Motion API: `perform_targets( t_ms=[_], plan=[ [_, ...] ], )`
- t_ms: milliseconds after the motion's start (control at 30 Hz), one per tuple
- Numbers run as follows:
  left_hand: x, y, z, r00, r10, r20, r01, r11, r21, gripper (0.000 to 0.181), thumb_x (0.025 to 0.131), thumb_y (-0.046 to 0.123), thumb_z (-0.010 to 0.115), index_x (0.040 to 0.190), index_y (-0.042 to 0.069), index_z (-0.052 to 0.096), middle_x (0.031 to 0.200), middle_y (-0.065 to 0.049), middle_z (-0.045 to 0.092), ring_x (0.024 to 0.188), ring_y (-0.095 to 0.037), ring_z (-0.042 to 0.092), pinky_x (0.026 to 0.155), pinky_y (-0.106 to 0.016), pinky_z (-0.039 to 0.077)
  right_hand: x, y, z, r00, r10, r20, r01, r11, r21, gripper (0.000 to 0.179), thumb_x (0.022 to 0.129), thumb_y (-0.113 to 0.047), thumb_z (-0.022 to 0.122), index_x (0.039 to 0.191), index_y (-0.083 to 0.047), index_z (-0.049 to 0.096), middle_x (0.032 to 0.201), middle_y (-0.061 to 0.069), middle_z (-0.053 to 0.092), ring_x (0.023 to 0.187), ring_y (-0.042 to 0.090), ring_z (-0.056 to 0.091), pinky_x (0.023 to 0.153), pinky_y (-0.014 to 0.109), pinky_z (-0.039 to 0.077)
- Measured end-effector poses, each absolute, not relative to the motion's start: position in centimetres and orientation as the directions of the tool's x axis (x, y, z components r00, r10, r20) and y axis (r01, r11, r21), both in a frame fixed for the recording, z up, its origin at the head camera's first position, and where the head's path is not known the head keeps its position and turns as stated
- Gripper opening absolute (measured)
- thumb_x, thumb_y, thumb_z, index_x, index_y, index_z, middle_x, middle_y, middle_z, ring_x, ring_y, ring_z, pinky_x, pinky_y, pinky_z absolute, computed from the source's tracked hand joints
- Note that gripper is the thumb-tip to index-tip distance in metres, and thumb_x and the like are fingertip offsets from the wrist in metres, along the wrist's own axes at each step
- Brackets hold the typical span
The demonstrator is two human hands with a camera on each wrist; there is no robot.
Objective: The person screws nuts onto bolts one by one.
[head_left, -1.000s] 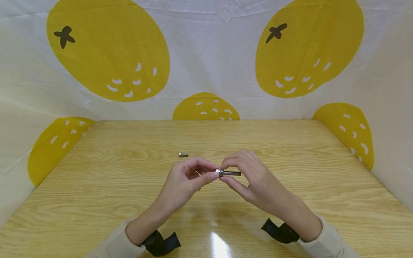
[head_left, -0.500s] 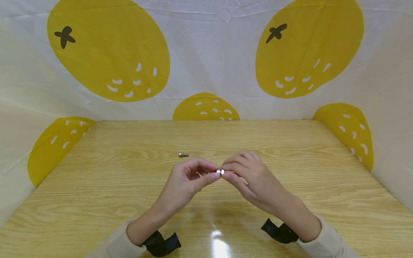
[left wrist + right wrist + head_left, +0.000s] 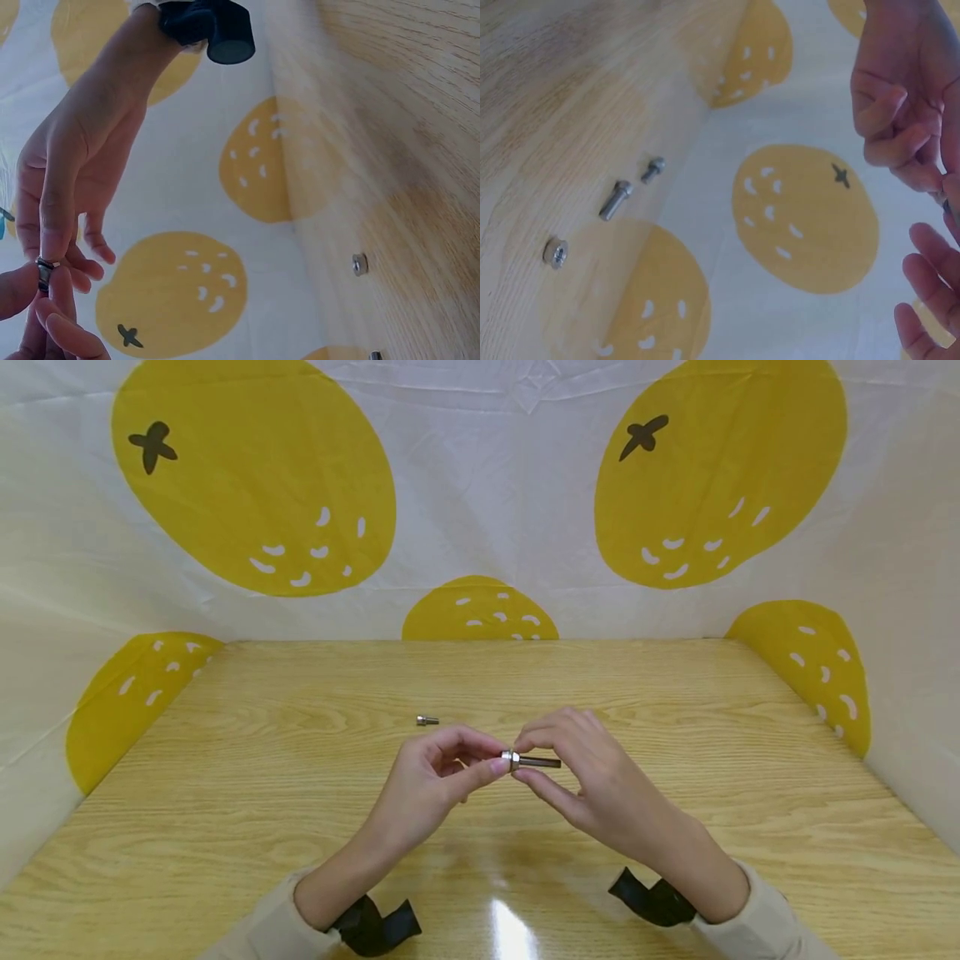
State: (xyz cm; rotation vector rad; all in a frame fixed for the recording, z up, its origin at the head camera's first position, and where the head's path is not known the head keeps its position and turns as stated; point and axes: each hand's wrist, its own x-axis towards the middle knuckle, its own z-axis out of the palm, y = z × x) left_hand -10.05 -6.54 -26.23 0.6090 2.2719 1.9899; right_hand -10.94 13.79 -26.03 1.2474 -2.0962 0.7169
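My left hand (image 3: 427, 777) pinches the left end of a metal bolt (image 3: 542, 762) between thumb and fingers. Its dark shaft points right, and a shiny nut (image 3: 515, 761) sits around it close to the left fingertips. From the right, thumb and forefinger of my right hand (image 3: 600, 777) meet the nut on its far and near sides, the other fingers arched behind the shaft. Both hands are above the table. In the left wrist view, fingertips cover most of the small nut-and-bolt assembly; in the right wrist view, it is barely visible at the edge.
Beyond my left hand, a small socket-head bolt (image 3: 427, 721) lies on the wooden table (image 3: 262, 735). The right wrist view also shows a longer bolt (image 3: 616, 199) and a loose nut (image 3: 555, 253) there. White fabric with yellow fruit shapes encloses the back and sides.
Half a second ago my right fingers covered the shaft; now they are spread wider and it shows again, as it did a second ago. My left hand stays nearly still.
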Motion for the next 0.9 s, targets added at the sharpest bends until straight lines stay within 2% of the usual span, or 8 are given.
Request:
perform_targets(
  t_ms=[67,200,400,500,600,700,900],
  plan=[
    [-10.03,-6.52,-26.25,-0.919,0.329,0.215,0.256,0.088,0.963,0.014,0.085,0.019,0.069,0.096,0.011,0.069,0.089,-0.006,0.068,0.061,-0.009,0.05,0.052,-0.02,0.042,-10.99,13.79,-26.09,-0.378,-0.579,0.722,-0.9,0.413,-0.139,0.02,0.093,-0.025,0.058,0.1,-0.006,0.06,0.099,0.0,0.061,0.095,0.015,0.053,0.086,0.032,0.039],
    [-9.94,-6.48,-26.26,-0.915,0.332,0.228,0.268,0.079,0.96,0.014,0.085,0.019,0.069,0.096,0.011,0.069,0.09,-0.006,0.067,0.064,-0.01,0.052,0.053,-0.02,0.043,-11.08,13.75,-26.21,-0.377,-0.583,0.72,-0.9,0.414,-0.136,0.022,0.096,-0.027,0.053,0.097,-0.007,0.061,0.098,0.0,0.061,0.094,0.015,0.053,0.085,0.032,0.039],
    [-9.85,-6.42,-26.25,-0.916,0.333,0.225,0.267,0.085,0.96,0.014,0.085,0.019,0.069,0.096,0.011,0.068,0.091,-0.006,0.067,0.067,-0.011,0.054,0.055,-0.021,0.045,-10.97,13.81,-26.26,-0.433,-0.593,0.679,-0.874,0.46,-0.156,0.028,0.1,-0.029,0.043,0.092,-0.01,0.062,0.097,-0.002,0.06,0.095,0.015,0.051,0.087,0.03,0.038],
    [-9.89,-6.44,-26.23,-0.918,0.327,0.223,0.267,0.098,0.959,0.014,0.085,0.02,0.069,0.096,0.011,0.069,0.091,-0.005,0.067,0.068,-0.013,0.055,0.055,-0.021,0.045,-10.85,13.88,-26.21,-0.476,-0.586,0.656,-0.852,0.493,-0.177,0.027,0.098,-0.031,0.046,0.097,-0.011,0.063,0.099,-0.002,0.061,0.098,0.014,0.052,0.087,0.03,0.038],
    [-9.94,-6.48,-26.18,-0.92,0.323,0.221,0.267,0.105,0.958,0.014,0.085,0.021,0.068,0.096,0.012,0.069,0.092,-0.004,0.067,0.069,-0.015,0.055,0.054,-0.021,0.044,-10.77,13.88,-26.16,-0.484,-0.573,0.661,-0.848,0.495,-0.192,0.03,0.095,-0.035,0.052,0.106,-0.009,0.062,0.103,-0.001,0.063,0.1,0.015,0.053,0.085,0.031,0.039],
    [-9.99,-6.51,-26.08,-0.924,0.317,0.213,0.257,0.104,0.961,0.014,0.085,0.021,0.068,0.097,0.012,0.069,0.093,-0.004,0.068,0.066,-0.014,0.054,0.053,-0.021,0.043,-10.76,13.77,-26.13,-0.453,-0.565,0.69,-0.863,0.471,-0.18,0.037,0.093,-0.037,0.055,0.111,-0.005,0.059,0.105,0.001,0.062,0.1,0.016,0.054,0.085,0.032,0.04],
    [-10.01,-6.58,-25.94,-0.926,0.317,0.204,0.243,0.088,0.966,0.014,0.085,0.019,0.069,0.097,0.011,0.069,0.092,-0.006,0.067,0.063,-0.01,0.052,0.051,-0.021,0.043,-10.85,13.53,-26.11,-0.353,-0.562,0.748,-0.907,0.402,-0.126,0.03,0.095,-0.029,0.051,0.108,-0.004,0.059,0.103,0.002,0.061,0.095,0.016,0.054,0.086,0.033,0.04]
  ],
)
